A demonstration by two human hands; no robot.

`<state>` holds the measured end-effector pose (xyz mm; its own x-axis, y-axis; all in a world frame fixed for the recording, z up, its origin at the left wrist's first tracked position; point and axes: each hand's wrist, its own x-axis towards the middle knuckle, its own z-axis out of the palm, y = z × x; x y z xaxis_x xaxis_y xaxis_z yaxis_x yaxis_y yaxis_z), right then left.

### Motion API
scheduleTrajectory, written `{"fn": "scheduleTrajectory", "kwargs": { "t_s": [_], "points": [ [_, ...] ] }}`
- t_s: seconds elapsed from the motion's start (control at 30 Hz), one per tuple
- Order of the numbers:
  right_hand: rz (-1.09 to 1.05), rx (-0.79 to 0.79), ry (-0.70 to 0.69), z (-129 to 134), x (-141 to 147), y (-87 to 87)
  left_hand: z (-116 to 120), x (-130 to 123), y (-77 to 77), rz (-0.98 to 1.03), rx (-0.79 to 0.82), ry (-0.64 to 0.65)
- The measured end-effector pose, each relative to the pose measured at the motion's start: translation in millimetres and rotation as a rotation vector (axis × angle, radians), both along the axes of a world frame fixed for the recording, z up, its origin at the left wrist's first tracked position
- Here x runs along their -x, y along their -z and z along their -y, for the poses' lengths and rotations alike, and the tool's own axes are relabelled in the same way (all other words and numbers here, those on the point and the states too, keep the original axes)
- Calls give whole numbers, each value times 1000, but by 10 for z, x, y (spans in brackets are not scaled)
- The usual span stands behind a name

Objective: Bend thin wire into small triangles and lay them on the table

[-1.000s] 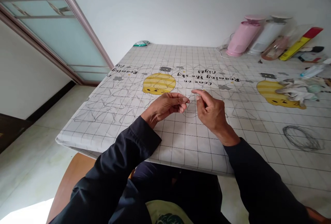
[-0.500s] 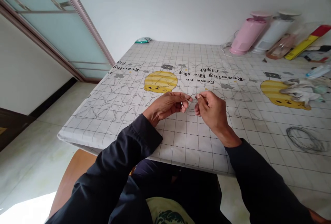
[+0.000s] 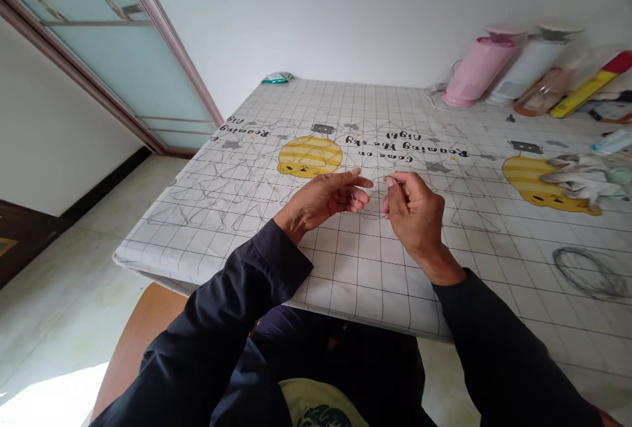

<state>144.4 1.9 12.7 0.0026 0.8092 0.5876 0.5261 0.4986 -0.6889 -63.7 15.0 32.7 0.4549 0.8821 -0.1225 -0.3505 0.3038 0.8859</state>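
Note:
Over the tablecloth, my left hand is open, thumb lifted away from the fingers. A thin glint, perhaps wire, shows against its lower fingers. Just to its right, my right hand is closed, thumb and forefinger pinching a thin wire. Most of that wire is too fine to follow. Bent wire pieces lie scattered on the cloth left of and beyond my hands. On the right lies a loose coil of grey wire.
A pink cylindrical device and a white one stand by the wall at the back right. Beside them are a bottle and a yellow-red box. A crumpled cloth lies nearer. A green packet sits at the far left corner.
My left thumb and forefinger have parted from their pinch. My right hand has shifted slightly right, widening the gap between the hands. The whole view has moved a little.

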Motion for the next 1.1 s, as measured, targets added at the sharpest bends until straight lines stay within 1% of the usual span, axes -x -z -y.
{"fn": "scheduleTrajectory", "kwargs": {
  "t_s": [0.1, 0.3, 0.43, 0.53, 0.67, 0.8, 0.93, 1.03, 1.1],
  "points": [
    [55, -16, -16, 4, -2, 18, 26, -40, 27, -21, -100, -35],
    [146, 46, 83, -48, -22, 66, 112, -188, 48, -221, -330, -204],
    [179, 92, 94, -74, -10, 94, 170, -313, 93, -365, -417, -303],
    [168, 143, 78, -78, 8, 131, 199, -387, 147, -420, -470, -346],
    [156, 166, 56, -81, 23, 167, 220, -425, 180, -453, -484, -344],
    [111, 163, 35, -57, 36, 119, 227, -397, 124, -450, -450, -360],
    [57, 128, -84, -4, 53, 50, 221, -344, 49, -394, -399, -371],
    [29, 151, -148, 11, 69, 60, 208, -330, 47, -373, -409, -416],
    [32, 158, -130, 2, 78, 91, 197, -345, 80, -375, -418, -453]
  ]
}}
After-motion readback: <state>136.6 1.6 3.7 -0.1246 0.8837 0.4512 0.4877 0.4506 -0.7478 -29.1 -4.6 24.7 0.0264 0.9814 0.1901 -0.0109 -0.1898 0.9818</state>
